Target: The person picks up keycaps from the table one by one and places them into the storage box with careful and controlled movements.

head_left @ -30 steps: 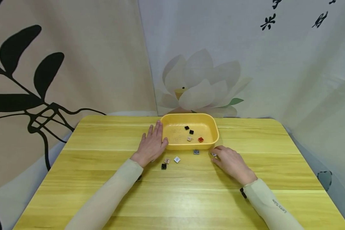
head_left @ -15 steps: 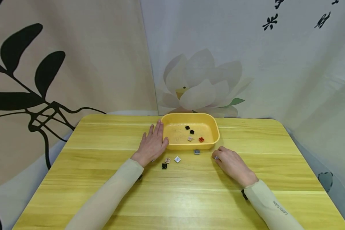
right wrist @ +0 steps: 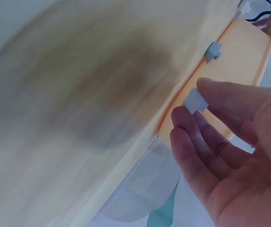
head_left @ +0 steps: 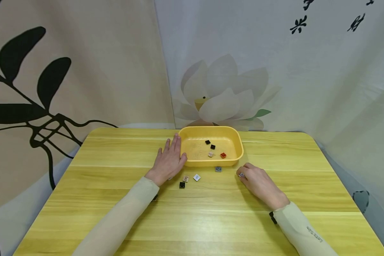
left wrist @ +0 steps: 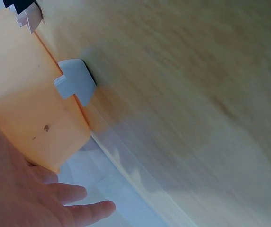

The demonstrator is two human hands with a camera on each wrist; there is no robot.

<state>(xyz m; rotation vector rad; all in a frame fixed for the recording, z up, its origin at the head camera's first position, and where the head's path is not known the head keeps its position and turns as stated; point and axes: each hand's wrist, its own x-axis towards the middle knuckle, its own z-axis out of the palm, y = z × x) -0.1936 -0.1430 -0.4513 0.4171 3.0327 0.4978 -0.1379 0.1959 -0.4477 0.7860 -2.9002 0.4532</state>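
My right hand (head_left: 260, 184) pinches a small white square block (right wrist: 195, 101) between thumb and fingertips, to the right of a yellow tray (head_left: 208, 163). Only a bit of that block shows in the head view. Fingers straight, my left hand (head_left: 167, 160) rests against the tray's left end. Inside the tray lie two black blocks (head_left: 212, 147), a whitish block (head_left: 210, 154) and a red block (head_left: 223, 155). A grey block (head_left: 218, 169) with a raised centre sits just before the tray's front wall.
On the wooden table (head_left: 192, 220), in front of the tray, lie a white block (head_left: 196, 177), a pale brownish block (head_left: 186, 179) and a black block (head_left: 182, 185). Another pale one is mostly hidden by the left wrist. A printed curtain (head_left: 121, 71) hangs behind the table.
My right hand has picked up the white block near the tray's front right corner and shifted slightly right and toward me. The left hand and tray have stayed put.
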